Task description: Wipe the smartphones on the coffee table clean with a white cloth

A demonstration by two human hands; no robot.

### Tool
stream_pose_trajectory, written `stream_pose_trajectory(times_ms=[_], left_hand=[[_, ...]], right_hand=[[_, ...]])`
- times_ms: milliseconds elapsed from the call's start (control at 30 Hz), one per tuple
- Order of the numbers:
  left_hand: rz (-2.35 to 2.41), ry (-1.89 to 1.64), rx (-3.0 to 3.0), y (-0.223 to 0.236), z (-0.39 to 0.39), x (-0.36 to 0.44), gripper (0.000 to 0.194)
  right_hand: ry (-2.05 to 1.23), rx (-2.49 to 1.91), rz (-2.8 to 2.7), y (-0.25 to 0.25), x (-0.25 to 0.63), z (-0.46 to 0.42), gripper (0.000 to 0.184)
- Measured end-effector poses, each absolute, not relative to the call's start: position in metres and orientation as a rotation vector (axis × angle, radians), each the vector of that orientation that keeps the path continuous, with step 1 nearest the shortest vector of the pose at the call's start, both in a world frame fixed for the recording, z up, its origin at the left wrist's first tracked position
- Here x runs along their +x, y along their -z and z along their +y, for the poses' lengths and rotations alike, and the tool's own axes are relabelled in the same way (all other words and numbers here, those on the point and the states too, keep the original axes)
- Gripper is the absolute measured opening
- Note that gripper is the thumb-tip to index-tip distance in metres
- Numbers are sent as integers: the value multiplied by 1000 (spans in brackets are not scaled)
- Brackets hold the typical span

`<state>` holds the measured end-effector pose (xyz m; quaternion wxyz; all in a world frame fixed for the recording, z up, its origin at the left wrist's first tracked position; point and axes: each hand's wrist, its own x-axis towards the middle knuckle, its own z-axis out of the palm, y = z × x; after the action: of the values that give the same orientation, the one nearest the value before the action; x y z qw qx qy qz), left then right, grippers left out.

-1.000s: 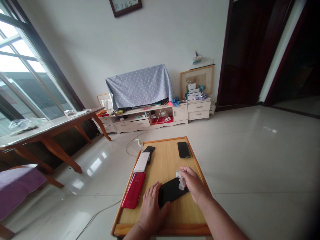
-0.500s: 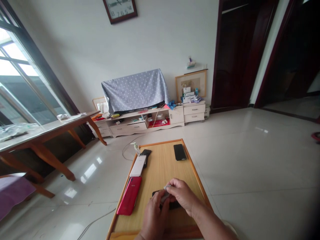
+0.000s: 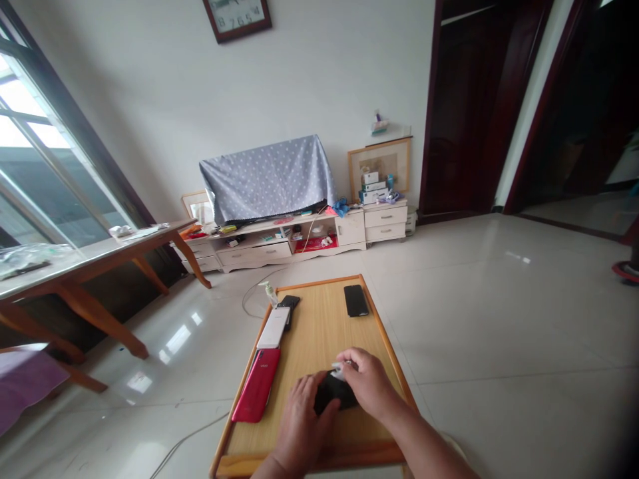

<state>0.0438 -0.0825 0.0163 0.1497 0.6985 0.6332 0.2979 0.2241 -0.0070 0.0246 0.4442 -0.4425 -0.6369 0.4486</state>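
My left hand [image 3: 304, 419] lies over the lower left of a black smartphone [image 3: 327, 394] on a wooden board [image 3: 319, 326]. My right hand [image 3: 367, 382] is pinching a small white film tab [image 3: 340, 370] at the phone's upper edge, and its fingers hide much of the phone. To the left, a red smartphone [image 3: 256, 386] lies along the board's edge. Above it sits a white smartphone [image 3: 273, 327], partly covering a dark phone [image 3: 291, 303]. Another black phone [image 3: 356, 300] lies at the far end.
A small pump bottle [image 3: 269, 293] stands at the board's far corner. A cable [image 3: 252, 296] runs across the tiled floor. A wooden table [image 3: 94, 266] stands to the left, and a low cream cabinet [image 3: 259, 253] stands along the far wall.
My hands have drawn closer together over the black phone, covering more of it than a second ago. The white tab has stayed in my right fingers.
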Motion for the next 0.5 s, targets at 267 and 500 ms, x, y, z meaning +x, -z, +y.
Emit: stream_pose_trajectory(times_ms=[267, 500], left_hand=[[2016, -540, 2078, -11, -92, 13, 64], [2076, -559, 2084, -12, -97, 18, 60]], right_hand=[[-1008, -1276, -1473, -8, 244, 10, 13], [-949, -1208, -1770, 3, 225, 0, 22]])
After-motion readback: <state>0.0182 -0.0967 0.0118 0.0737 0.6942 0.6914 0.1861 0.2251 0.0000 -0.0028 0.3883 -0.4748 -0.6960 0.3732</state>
